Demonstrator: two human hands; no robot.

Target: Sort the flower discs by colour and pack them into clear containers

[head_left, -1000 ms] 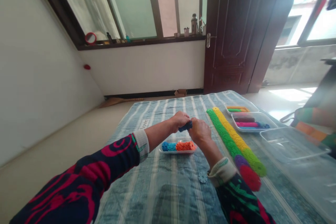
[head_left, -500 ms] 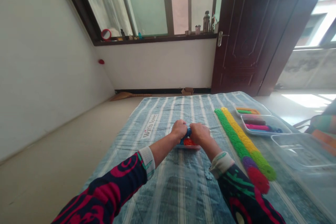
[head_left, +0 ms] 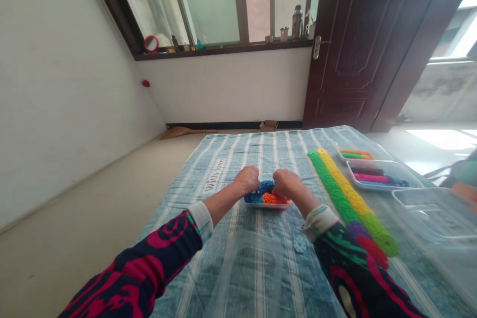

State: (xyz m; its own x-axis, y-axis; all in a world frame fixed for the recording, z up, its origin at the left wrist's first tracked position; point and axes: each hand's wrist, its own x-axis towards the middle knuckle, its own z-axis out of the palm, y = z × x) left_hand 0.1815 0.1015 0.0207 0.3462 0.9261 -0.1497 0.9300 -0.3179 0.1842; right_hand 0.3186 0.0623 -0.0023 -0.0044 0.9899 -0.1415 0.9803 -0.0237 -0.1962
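My left hand (head_left: 247,179) and my right hand (head_left: 286,182) are both closed on the ends of a short dark blue roll of toothed discs (head_left: 266,186). They hold it just above a small clear tray (head_left: 267,204) that lies on the striped blue cloth (head_left: 257,258). In that tray lie a light blue roll (head_left: 254,198) and an orange roll (head_left: 275,199). A single pale blue disc (head_left: 299,244) lies loose on the cloth near my right sleeve.
Two long rolls, green (head_left: 330,188) and yellow (head_left: 345,185), run down the right side and end in purple and red pieces. Two clear trays (head_left: 383,177) with coloured rolls sit at the far right. A large clear bin (head_left: 432,208) stands nearer. A dark door (head_left: 354,44) is behind.
My hands have lowered the dark blue roll from above the cloth down to the small tray. The camera has shifted, so the room sits differently in view.
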